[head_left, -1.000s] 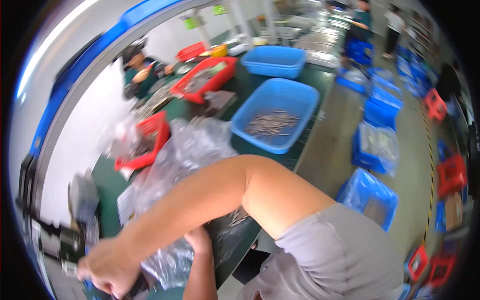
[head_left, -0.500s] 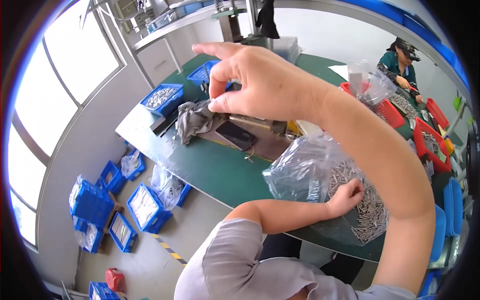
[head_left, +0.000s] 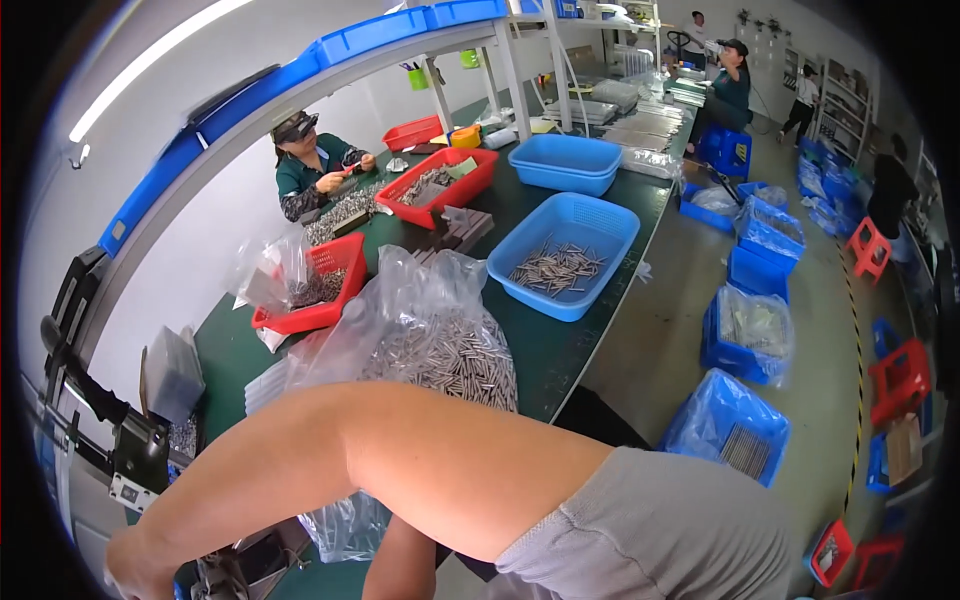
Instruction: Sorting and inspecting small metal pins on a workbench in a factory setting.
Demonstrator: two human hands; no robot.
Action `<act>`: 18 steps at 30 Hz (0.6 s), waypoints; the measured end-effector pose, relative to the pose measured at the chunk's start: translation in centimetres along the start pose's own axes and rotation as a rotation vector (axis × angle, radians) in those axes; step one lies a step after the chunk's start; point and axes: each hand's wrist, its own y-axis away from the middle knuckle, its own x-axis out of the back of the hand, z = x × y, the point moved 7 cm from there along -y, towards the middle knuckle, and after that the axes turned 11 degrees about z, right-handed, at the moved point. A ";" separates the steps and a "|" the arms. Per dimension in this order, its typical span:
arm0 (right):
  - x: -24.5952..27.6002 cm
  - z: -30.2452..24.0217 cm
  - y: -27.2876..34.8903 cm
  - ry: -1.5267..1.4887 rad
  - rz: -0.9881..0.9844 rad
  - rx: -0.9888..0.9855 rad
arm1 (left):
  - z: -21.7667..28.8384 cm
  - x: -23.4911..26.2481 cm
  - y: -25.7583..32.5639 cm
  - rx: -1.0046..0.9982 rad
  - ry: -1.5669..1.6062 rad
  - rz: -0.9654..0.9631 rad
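Observation:
My right arm runs from the grey sleeve (head_left: 650, 530) across the bottom of the view, and my right hand (head_left: 135, 572) sits low at the far left edge beside a dark device (head_left: 245, 565). Its fingers are curled; whether it holds anything is hidden. A second forearm (head_left: 400, 560) shows under that arm, with its hand covered. Just behind the arm lies a large clear plastic bag of small metal pins (head_left: 440, 350) on the green bench (head_left: 545, 350).
A blue basket of metal pins (head_left: 565, 255), an empty blue basket (head_left: 565, 165), a red basket (head_left: 320, 285) and a red tray (head_left: 435, 185) stand on the bench. A person in green (head_left: 310, 165) works at the far side. Blue crates (head_left: 725, 430) sit on the floor.
The view has swung from one side of the bench to the other. Half a second ago one hand was raised before the camera and the other lay on the bag; now the arm reaches down left.

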 end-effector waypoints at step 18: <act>6.6 -0.7 21.2 -0.147 0.237 -0.073 | 1.1 15.7 5.5 0.247 -0.418 0.403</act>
